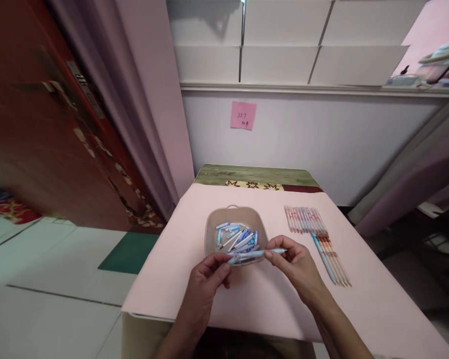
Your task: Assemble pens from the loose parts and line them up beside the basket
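A light blue pen [252,254] is stretched level between my two hands, just over the near rim of a beige basket [211,224]. My left hand [211,274] pinches its left end, where a small blue piece shows at the fingertips; whether that piece is separate I cannot tell. Thumb and fingers of my right hand [294,264] close on the other end, with the pointed tip sticking out to the right. Inside the basket lie several loose pen parts [241,237], some white barrels and some short blue pieces.
Right of the basket, a row of pale printed pens [305,219] lies side by side. Nearer are several brown-and-cream pens [335,262] with a blue pen [324,259] beside them. The pink-covered table [164,279] meets a wall bearing a pink note [243,115]. A wooden door [41,124] stands left.
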Available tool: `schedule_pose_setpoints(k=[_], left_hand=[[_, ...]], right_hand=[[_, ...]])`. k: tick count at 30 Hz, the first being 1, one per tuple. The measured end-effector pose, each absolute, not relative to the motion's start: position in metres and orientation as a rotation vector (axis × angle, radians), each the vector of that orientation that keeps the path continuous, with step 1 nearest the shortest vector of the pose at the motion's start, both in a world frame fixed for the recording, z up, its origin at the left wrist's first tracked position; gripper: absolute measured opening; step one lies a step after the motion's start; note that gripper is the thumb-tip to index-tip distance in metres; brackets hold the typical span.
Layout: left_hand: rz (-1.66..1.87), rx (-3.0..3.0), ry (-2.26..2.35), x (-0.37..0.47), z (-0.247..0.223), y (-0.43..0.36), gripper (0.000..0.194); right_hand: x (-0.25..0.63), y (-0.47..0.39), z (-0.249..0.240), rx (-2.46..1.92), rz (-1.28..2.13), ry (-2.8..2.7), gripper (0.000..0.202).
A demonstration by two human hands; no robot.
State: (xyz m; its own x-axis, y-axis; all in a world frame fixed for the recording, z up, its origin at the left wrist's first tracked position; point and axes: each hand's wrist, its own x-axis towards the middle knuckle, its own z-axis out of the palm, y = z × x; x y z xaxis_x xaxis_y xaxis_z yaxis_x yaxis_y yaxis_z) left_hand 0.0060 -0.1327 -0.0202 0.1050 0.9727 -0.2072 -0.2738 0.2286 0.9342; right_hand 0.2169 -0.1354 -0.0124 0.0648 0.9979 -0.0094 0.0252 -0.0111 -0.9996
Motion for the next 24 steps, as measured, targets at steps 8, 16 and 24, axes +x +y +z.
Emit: schedule_pose_setpoints(k=[8,16,24], left_hand=[[1.172,0.467,0.891,0.01,-0.017,-0.129,0.021],[1.291,0.147,0.78,0.021,-0.018,-0.126,0.012],[1.274,0.2,0.938,0.026,-0.011,-0.131,0.009]], right_hand=[[0.208,-0.144,-0.006,-1.296,1.053,-1.273,0.024],[0.188,-0.153,-0.009,-1.3,0.745,-1.363,0.017],[0.187,-0.151,-0.013,-1.273,0.616,-1.424,0.012]])
